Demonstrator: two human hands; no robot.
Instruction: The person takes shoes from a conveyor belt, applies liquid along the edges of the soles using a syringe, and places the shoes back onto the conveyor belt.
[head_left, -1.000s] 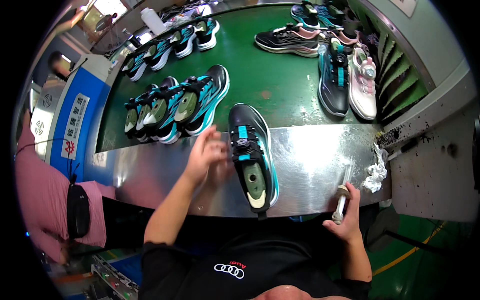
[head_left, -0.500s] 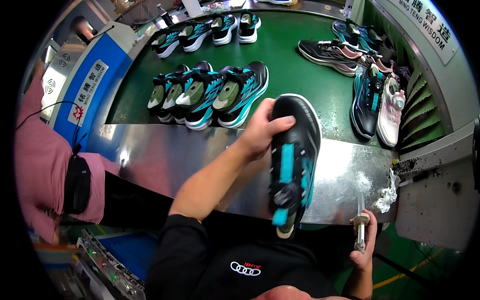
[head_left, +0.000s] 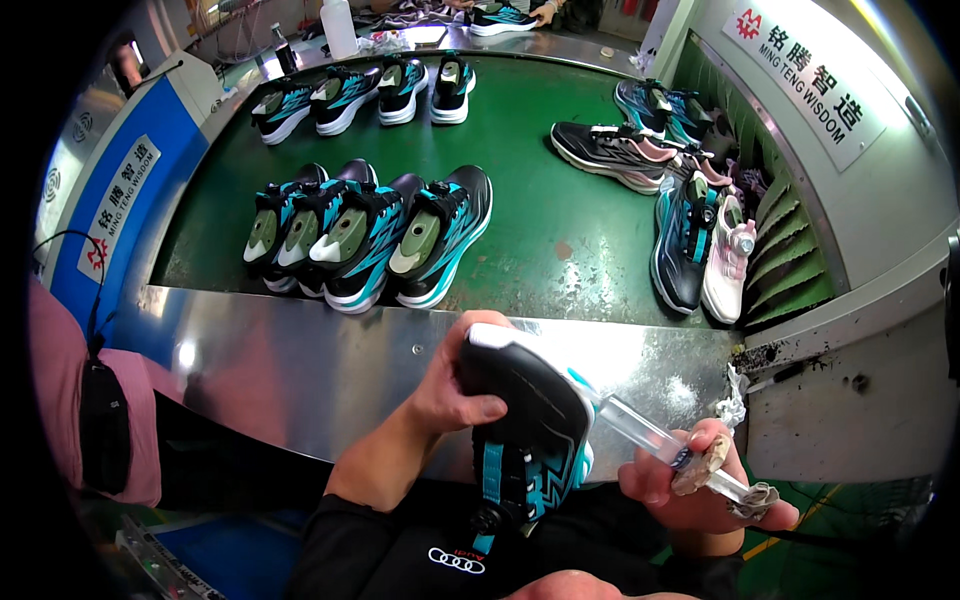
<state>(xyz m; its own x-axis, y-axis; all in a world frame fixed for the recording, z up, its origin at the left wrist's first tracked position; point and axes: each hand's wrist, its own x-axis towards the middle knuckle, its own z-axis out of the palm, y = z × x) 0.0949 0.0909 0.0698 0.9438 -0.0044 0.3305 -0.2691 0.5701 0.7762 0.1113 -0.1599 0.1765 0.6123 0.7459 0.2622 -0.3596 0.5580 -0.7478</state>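
One syringe (head_left: 640,428), clamped in the right grip (head_left: 690,505), has been brought within reach of the shoe (head_left: 530,390) clamped by the left grip (head_left: 445,385).

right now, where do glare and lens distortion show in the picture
Head view: white glare on the metal strip, right of the held shoe; head view: fisheye bending curves the far edge of the green surface, and the corners go black.

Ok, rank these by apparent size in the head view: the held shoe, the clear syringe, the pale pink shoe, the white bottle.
1. Held shoe
2. Clear syringe and pale pink shoe: unsure; the syringe looks longer but thinner, and is nearer the camera
3. White bottle, as far as it shows
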